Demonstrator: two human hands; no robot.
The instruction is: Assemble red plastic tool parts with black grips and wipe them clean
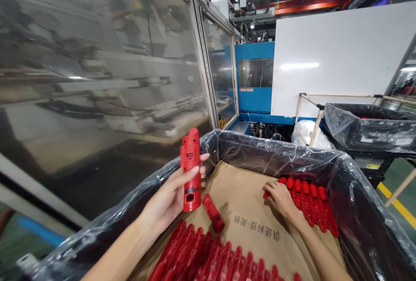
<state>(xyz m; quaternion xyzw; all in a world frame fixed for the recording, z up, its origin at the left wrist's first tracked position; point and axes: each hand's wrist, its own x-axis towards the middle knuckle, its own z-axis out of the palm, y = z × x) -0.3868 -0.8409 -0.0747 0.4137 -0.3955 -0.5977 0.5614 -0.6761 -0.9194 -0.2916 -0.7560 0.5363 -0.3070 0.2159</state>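
My left hand (pixel 172 190) is wrapped round a red plastic housing (pixel 191 172), held upright above the left side of a lined bin. Over at the bin's far right, my right hand (pixel 277 194) has its fingers closed on another red plastic housing, of which only a small red bit shows at the fingertips. A row of red housings (pixel 313 201) lies right beside that hand. One loose red housing (pixel 213 214) rests at a slant on the brown paper (pixel 250 185) below my left hand. Several more red housings (pixel 224 259) are lined up along the near side.
Clear plastic film covers the dark bin's wall (pixel 260 146). A framed machine panel (pixel 107 77) rises close on the left. Behind stand a blue machine (pixel 255 99) and a white board (pixel 331 64). Another lined black bin (pixel 383 129) sits on a rack at right.
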